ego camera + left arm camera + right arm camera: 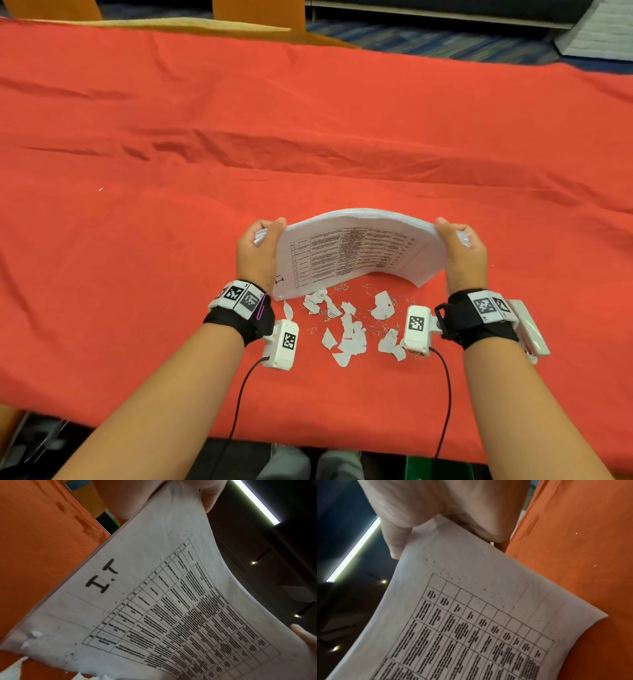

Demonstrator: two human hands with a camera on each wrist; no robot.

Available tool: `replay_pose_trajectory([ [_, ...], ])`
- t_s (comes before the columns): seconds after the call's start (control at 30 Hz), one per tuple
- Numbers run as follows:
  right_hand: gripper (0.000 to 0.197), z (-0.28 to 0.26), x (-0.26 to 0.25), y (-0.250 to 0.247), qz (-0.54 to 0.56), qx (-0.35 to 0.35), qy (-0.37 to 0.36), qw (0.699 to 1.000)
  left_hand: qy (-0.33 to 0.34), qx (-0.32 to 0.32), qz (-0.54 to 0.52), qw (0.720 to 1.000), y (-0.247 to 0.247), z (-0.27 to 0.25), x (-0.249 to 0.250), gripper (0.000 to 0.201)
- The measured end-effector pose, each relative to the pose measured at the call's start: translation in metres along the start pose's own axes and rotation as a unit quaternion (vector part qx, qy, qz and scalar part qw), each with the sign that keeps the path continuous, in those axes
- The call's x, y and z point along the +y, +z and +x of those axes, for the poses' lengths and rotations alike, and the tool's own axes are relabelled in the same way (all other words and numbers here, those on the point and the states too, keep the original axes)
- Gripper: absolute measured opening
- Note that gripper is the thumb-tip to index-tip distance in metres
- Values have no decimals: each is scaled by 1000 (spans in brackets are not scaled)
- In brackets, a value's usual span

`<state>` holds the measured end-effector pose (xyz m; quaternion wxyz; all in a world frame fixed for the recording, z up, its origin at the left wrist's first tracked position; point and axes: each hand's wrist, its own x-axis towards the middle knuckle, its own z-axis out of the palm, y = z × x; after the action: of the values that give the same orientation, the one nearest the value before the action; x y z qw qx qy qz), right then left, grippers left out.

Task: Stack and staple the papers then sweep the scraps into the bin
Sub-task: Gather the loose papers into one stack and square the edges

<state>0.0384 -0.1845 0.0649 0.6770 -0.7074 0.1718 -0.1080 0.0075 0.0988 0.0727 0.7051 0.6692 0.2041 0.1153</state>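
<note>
A thick stack of printed papers [356, 253] stands on its long edge on the red cloth, bowed upward in an arch. Its front sheet carries a table and the letters "I.T" [102, 574]. My left hand [260, 253] grips the stack's left end, thumb on the front face. My right hand [462, 253] grips the right end the same way, thumb [393, 542] over the top edge of the papers [471, 615]. Torn white paper scraps [349, 329] and loose staples lie on the cloth just in front of the stack, between my wrists.
The red tablecloth [171, 137] covers the whole table, with wrinkles across its middle. A white stapler-like object [529, 325] lies by my right wrist. Orange chair backs [260, 13] stand beyond the far edge. No bin shows in any view.
</note>
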Motion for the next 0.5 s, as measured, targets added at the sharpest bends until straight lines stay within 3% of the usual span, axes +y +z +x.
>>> replay_pose_trajectory([
  [0.2,26,4,-2,2,13,23,-21,999,3,-3,11,1000,1,0,-2,39],
  [0.33,43,5,2,3,0,8,-42,999,4,-7,11,1000,0,-1,-3,42],
  [0.5,46,10,1,-1,31,12,-42,999,-1,-7,7,1000,1,-1,-4,42],
])
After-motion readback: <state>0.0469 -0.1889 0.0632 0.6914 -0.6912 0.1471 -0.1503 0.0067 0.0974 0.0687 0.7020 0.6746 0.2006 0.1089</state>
